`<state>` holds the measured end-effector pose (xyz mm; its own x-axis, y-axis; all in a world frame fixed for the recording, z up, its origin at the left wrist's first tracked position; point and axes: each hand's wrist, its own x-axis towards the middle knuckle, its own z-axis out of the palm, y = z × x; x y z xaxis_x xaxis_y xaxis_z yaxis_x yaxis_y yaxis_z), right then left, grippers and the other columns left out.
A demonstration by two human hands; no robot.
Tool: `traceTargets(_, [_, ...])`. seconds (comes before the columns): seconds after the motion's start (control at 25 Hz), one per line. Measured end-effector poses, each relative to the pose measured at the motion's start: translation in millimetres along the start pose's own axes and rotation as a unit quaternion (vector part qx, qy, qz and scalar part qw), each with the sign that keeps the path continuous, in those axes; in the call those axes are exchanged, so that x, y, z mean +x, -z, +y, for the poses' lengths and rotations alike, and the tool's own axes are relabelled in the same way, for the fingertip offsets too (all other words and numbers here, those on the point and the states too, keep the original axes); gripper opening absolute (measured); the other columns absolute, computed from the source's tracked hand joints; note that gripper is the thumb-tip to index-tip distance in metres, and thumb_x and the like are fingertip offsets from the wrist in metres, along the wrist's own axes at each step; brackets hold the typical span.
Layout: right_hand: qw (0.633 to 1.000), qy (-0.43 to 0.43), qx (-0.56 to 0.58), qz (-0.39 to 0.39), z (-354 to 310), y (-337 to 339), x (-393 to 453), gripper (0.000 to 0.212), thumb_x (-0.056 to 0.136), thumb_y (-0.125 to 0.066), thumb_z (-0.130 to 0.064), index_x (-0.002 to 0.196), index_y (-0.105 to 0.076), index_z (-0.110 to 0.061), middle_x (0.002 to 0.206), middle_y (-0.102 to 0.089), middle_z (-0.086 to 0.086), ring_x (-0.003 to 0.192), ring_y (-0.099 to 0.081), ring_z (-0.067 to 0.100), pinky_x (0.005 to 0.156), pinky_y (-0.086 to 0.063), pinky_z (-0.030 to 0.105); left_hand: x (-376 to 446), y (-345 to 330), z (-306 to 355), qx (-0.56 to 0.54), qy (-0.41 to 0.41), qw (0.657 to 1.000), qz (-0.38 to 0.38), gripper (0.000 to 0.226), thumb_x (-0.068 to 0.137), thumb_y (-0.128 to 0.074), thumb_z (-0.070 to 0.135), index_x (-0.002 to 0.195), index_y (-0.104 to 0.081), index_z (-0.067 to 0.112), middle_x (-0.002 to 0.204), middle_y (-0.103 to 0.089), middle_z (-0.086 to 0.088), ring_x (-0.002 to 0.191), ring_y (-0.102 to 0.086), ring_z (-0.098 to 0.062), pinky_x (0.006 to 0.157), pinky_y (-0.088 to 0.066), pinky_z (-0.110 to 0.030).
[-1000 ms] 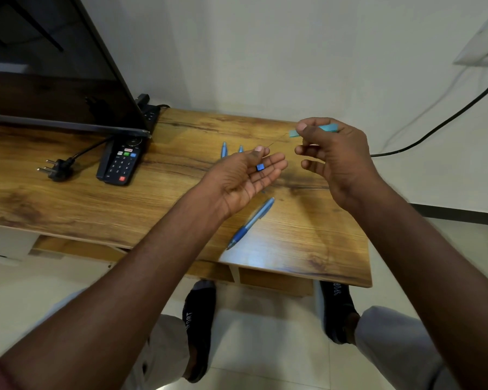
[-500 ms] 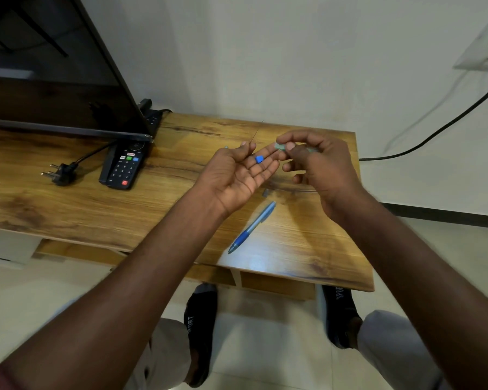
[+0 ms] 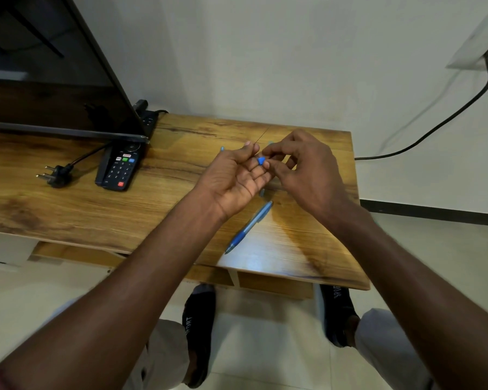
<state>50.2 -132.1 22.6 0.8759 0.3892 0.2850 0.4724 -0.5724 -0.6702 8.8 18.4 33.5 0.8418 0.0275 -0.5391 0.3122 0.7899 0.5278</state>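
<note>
Both of the person's hands are hovering over the wooden bench [image 3: 68, 209], just past the far end of the blue pen [image 3: 248, 226] that is lying slantwise on the bench top. The left hand [image 3: 234, 178] is facing palm up, its fingers [image 3: 261, 175] lying loosely straight and close together, with the thumb standing up beside them. The right hand [image 3: 307, 170] is meeting it from the pen's right, knuckles up and fingers curled. Its thumb and forefinger are pinching a small blue piece [image 3: 261, 160], which is sitting right at the left hand's fingertips, above the pen's far end. I cannot tell whether the piece is also resting on those fingertips. A sliver of a pale teal part [image 3: 270, 143] is peeking out behind the right hand's forefinger, but I cannot tell how it is being held.

Between the pen's far end and the hands, a small grey-blue bit [image 3: 262, 192] is lying on the bench. Farther beyond the pen, a blue tip [image 3: 222, 149] is showing past the left hand.

Well to the pen's left, a black remote [image 3: 121, 167] is lying under the corner of a dark screen [image 3: 54, 80], with a loose plug [image 3: 54, 175] lying farther left of it. Nearer than the pen, below the bench edge, two feet in black footwear [image 3: 199, 333] are resting on the pale floor.
</note>
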Motion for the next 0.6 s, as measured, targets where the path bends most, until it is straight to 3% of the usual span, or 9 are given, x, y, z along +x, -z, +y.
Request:
traceTargets(0.24, [1.000, 0.023, 0.015, -0.010, 0.3, 3.1, -0.5, 0.018, 0.092, -0.077, -0.017, 0.107, -0.083, -0.023, 0.095, -0.063, -0.010, 0.076, -0.056, -0.003, 0.072, -0.054, 0.036, 0.3, 0.2, -1.6, 0.000, -0.002, 1.000, -0.020, 0.022, 0.109, -0.051, 0.011, 0.090, -0.059, 0.004, 0.091, -0.074, -0.019, 0.086, -0.079, -0.028, 0.108, -0.053, -0.043])
traceTargets(0.32, [1.000, 0.019, 0.021, -0.014, -0.1, 3.3, -0.7, 0.013, 0.090, -0.078, -0.016, 0.102, -0.082, -0.021, 0.096, -0.065, -0.007, 0.076, -0.057, -0.002, 0.073, -0.055, 0.038, -0.7, 0.0, -1.8, 0.007, -0.002, 1.000, -0.025, 0.022, 0.109, -0.051, 0.011, 0.090, -0.059, 0.004, 0.095, -0.075, -0.023, 0.092, -0.078, -0.031, 0.108, -0.053, -0.043])
traceTargets(0.48, [0.995, -0.044, 0.084, 0.011, -1.6, 2.6, 2.6, 0.009, 0.089, -0.080, -0.015, 0.097, -0.081, -0.018, 0.099, -0.072, -0.004, 0.092, -0.067, 0.007, 0.084, -0.057, 0.037, 1.5, 1.3, -1.3, 0.006, -0.014, 1.000, -0.010, 0.018, 0.107, -0.054, 0.009, 0.090, -0.059, 0.004, 0.116, -0.071, -0.029, 0.121, -0.069, -0.037, 0.111, -0.051, -0.044])
traceTargets(0.6, [0.979, -0.137, 0.148, 0.037, 1.5, 7.8, 6.6, 0.004, 0.091, -0.080, -0.021, 0.094, -0.080, -0.020, 0.097, -0.076, -0.006, 0.094, -0.070, 0.008, 0.087, -0.058, 0.034, 4.6, 6.6, 5.2, 0.021, -0.046, 0.999, 0.015, 0.013, 0.106, -0.057, 0.009, 0.093, -0.060, 0.009, 0.120, -0.074, -0.026, 0.115, -0.073, -0.033, 0.104, -0.056, -0.041])
